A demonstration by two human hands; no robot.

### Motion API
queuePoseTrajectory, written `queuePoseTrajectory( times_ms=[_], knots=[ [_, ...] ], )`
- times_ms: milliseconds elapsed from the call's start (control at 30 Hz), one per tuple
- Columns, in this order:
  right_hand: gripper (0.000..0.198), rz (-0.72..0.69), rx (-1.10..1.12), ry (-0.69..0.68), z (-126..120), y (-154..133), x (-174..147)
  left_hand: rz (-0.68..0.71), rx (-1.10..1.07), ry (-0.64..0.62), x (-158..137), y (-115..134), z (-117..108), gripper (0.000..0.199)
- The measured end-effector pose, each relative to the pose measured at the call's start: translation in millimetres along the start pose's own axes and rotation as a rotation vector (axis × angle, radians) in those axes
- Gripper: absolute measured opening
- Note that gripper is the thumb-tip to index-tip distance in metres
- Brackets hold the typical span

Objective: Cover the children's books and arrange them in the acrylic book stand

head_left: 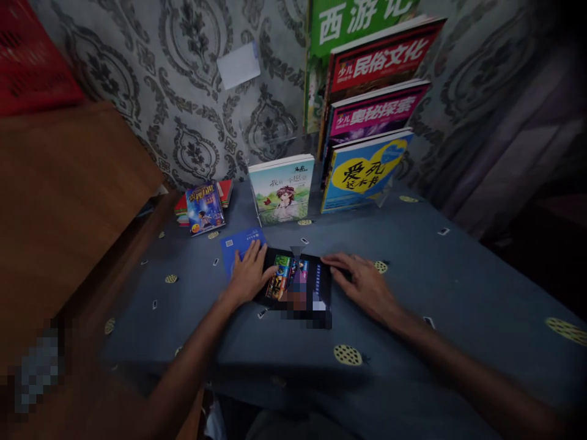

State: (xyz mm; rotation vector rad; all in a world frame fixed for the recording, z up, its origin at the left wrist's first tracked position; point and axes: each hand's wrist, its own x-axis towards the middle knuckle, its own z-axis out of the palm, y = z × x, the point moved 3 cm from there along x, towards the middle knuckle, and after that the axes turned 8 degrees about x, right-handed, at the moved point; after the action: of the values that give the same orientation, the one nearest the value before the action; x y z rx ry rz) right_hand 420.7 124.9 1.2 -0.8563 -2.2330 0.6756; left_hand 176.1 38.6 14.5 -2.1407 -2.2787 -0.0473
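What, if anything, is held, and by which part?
No clear hold: the left hand lies across the blue cover and dark panel; the right hand touches the panel's upper right corner, pinch uncertain.

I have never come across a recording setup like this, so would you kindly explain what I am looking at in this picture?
There is no machine here: the hands are a person's own. The single picture comes from a camera worn on the head, looking forward and down.

A dark cloth with a pineapple print covers the table. Farther back are a small pile of books, a pale book standing upright, and larger books displayed in tiers.

The left hand rests across a blue cover and a dark page with colourful pictures. The right hand has its fingertips at the page's far right corner; whether they pinch it is unclear.
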Motion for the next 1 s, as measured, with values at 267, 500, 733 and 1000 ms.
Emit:
queuePoseTrajectory(
  times_ms=[267,500,733,1000],
  knots=[
    [0.026,-0.003,-0.055,-0.016,1.6,-2.1,-2.4,0.076,-0.067,0.039,-35.9,-37.4,6.2,0.061],
    [0.026,0.014,-0.078,-0.019,1.4,-4.7,-1.1,0.137,-0.055,0.088,-71.5,-50.7,0.3,0.054],
    [0.027,0.015,-0.084,-0.029,0.7,-7.1,-1.8,0.230,-0.069,0.265,-86.3,-52.9,-7.1,0.047],
    [0.028,0.030,-0.091,-0.034,1.3,-12.5,-1.9,0.344,0.008,0.281,-89.7,-28.7,-16.9,0.031]
  ],
)
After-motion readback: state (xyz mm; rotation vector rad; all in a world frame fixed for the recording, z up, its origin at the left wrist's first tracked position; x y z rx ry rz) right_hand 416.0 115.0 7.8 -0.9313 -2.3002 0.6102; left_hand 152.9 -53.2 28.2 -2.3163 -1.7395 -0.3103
